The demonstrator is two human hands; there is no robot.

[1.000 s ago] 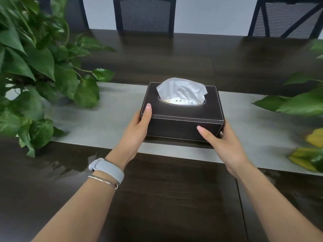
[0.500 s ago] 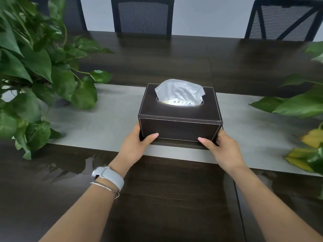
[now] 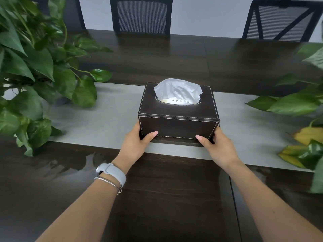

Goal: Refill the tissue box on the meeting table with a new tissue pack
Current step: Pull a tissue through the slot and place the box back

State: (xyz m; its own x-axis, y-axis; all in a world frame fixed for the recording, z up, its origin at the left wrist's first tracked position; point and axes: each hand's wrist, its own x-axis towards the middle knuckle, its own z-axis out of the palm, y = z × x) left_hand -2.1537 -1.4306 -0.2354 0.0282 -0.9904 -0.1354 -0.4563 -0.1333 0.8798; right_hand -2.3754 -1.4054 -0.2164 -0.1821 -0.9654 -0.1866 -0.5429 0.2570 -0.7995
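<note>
Nearest: two bare forearms reaching fwd over the dark table [image 3: 166,198]. Left wrist has a grey watch [image 3: 111,172] w/ a thin bangle [image 3: 109,182] just behind it.

Left hand [image 3: 135,145] is curled round the near-left bottom corner of the tissue box [image 3: 178,117]: thumb lies across the front face, other fingers hidden round the left side. Right hand [image 3: 217,147] does the same at the near-right corner, thumb on the front low edge, rest of fingers out of sight behind the side. Both are closed on the box, which sits between them. Can't tell if it's lifted or resting on the grey strip [image 3: 104,119] under it.

Past the thumbs, on top of the box, a white tissue [image 3: 178,89] sticks up out of the oval slot.

Left of left hand, well apart: leafy plant [image 3: 31,70]. Right of right hand: more leaves [image 3: 300,105], some yellow.

Far side of table: two mesh chairs [image 3: 141,14].
</note>
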